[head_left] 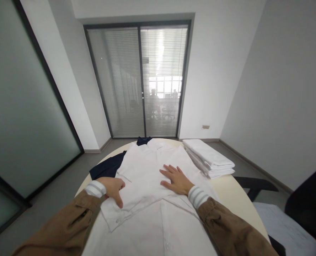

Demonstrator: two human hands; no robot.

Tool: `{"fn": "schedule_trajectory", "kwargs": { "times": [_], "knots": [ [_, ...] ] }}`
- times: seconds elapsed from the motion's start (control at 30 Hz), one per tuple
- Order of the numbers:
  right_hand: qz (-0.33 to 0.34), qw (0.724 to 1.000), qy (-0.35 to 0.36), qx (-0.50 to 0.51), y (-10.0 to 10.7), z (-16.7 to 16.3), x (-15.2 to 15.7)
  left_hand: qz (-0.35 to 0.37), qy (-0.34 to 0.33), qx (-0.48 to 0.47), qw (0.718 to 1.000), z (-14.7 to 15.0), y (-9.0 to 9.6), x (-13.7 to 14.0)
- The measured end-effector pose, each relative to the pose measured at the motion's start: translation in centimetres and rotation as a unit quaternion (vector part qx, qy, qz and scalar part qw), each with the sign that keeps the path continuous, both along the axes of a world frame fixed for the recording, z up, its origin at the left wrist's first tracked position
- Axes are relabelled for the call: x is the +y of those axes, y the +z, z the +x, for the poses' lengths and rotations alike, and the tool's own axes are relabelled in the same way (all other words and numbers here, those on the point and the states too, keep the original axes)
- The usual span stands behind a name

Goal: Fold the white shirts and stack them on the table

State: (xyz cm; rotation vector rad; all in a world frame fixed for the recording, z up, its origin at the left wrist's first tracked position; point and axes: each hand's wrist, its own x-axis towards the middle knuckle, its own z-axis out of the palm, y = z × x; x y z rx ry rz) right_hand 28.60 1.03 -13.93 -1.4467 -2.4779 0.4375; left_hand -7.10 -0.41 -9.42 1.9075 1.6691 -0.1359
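Observation:
A white button-up shirt (147, 170) lies spread on the round table, its collar end away from me and its lower part running toward me. My left hand (112, 188) is at the shirt's left side, fingers curled on the fabric and thumb pointing down. Just below it, a sleeve with a buttoned cuff (116, 219) lies across the shirt. My right hand (175, 180) rests flat on the right half, fingers spread. Dark navy cloth (108, 166) shows from under the shirt's left edge, and more of it at the far end.
A stack of folded white cloth (209, 158) sits at the table's far right. The pale round table (239, 195) curves along the right. Beside it stand a black chair (311, 206) and a white marbled surface (285, 227). Glass doors with blinds (140, 81) are beyond.

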Motion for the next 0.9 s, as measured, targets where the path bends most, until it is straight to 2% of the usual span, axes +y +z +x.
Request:
{"fn": "schedule_trajectory", "kwargs": {
  "times": [0.07,0.1,0.13,0.2,0.27,0.33,0.37,0.5,0.7,0.83,0.9],
  "knots": [
    [-0.014,1.0,0.021,-0.014,0.1,0.1,-0.1,-0.104,-0.022,-0.001,0.994,-0.1,0.7,0.0],
    [-0.015,0.999,0.021,-0.019,0.0,0.1,-0.1,-0.129,-0.02,0.0,0.991,-0.2,0.9,0.1],
    [-0.015,0.999,0.02,-0.022,0.1,0.1,-0.1,-0.123,-0.006,0.003,0.992,-0.4,1.1,0.2],
    [-0.006,0.999,0.022,-0.022,0.2,0.1,-0.1,-0.067,0.025,0.019,0.997,-1.0,1.1,0.8],
    [0.011,0.999,0.044,-0.016,0.5,0.1,-0.3,0.052,0.058,0.055,0.995,-1.6,0.7,1.7],
    [0.028,0.996,0.086,-0.003,0.8,0.1,-0.5,0.173,0.097,0.09,0.976,-2.3,-0.1,2.7],
    [0.029,0.993,0.111,0.001,1.0,0.0,-0.5,0.2,0.113,0.091,0.969,-2.5,-0.6,3.2],
    [0.001,0.986,0.165,-0.01,1.2,0.0,-0.7,0.199,0.14,0.044,0.969,-3.1,-2.4,4.4],
    [-0.01,0.987,0.158,-0.038,2.2,-0.7,-0.6,0.216,0.129,0.01,0.968,-3.0,-3.2,4.5],
    [0.006,0.982,0.186,-0.031,4.1,-3.6,-1.7,0.226,0.135,-0.017,0.965,-2.5,-3.1,4.6],
    [0.002,0.978,0.21,-0.002,4.4,-5.7,-2.9,0.222,0.14,-0.029,0.964,-2.3,-3.2,4.7]
  ]
}}
